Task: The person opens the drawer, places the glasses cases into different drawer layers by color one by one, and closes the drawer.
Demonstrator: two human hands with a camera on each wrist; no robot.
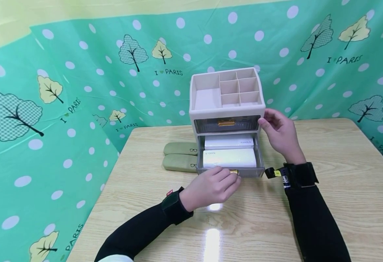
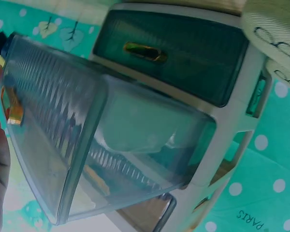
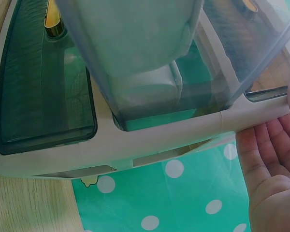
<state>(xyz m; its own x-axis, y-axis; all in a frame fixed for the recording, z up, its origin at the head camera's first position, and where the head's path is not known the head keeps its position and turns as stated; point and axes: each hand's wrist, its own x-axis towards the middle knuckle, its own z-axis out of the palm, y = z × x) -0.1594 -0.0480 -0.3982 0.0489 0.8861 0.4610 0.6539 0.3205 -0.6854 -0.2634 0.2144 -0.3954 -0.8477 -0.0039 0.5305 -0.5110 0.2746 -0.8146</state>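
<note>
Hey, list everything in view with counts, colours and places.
table: 1, light wood, foreground
organizer: 1, cream, on the table
compartments: 7, cream, organizer's top
open drawer: 1, transparent grey, organizer's middle
packages: 2, white, in the open drawer
closed drawers: 2, dark tinted, above and below the open one
handles: 3, gold, drawer fronts
glasses cases: 2, olive green, left of organizer
wall fabric: count unclear, dotted green and yellow, behind
sleeves: 2, black, lower left and right
wrist straps: 2, black, sleeve ends
left hand: 1, at open drawer's handle
right hand: 1, organizer's right side
</note>
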